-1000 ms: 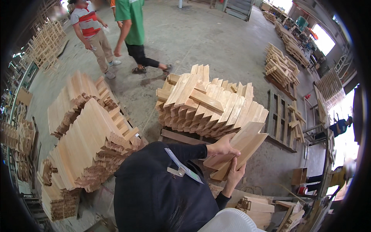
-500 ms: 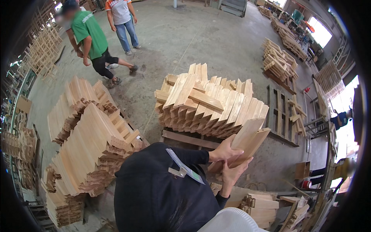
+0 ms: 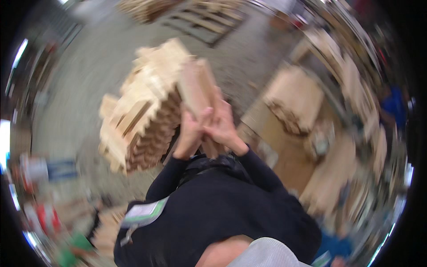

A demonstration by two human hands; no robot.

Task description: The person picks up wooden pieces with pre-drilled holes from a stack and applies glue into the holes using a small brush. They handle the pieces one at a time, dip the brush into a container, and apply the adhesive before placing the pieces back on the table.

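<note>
Two pale wooden boards (image 3: pixel 195 86) stand upright side by side in front of my chest, gripped by both hands. My left hand (image 3: pixel 191 129) is closed around their left side, and my right hand (image 3: pixel 223 127) is closed around the right. The thumbs come close together near the middle. Below the hands the boards' lower ends are partly hidden. Just left of the boards lies a large pile of similar wooden pieces (image 3: pixel 155 75) with slanted ends, stacked in layers. Motion blur softens the whole picture.
To the right, a stack of wooden pieces (image 3: pixel 298 95) lies beside a brown sheet (image 3: pixel 287 164), with longer boards (image 3: pixel 329 171) nearer me. A slatted pallet (image 3: pixel 202 22) is at the far side. People in green (image 3: pixel 73 249) and blue (image 3: pixel 331 247) show at the lower left and lower right.
My body and view have turned to the right, so the pile now appears at the left. The boards stay in both hands and have come round in front of me.
</note>
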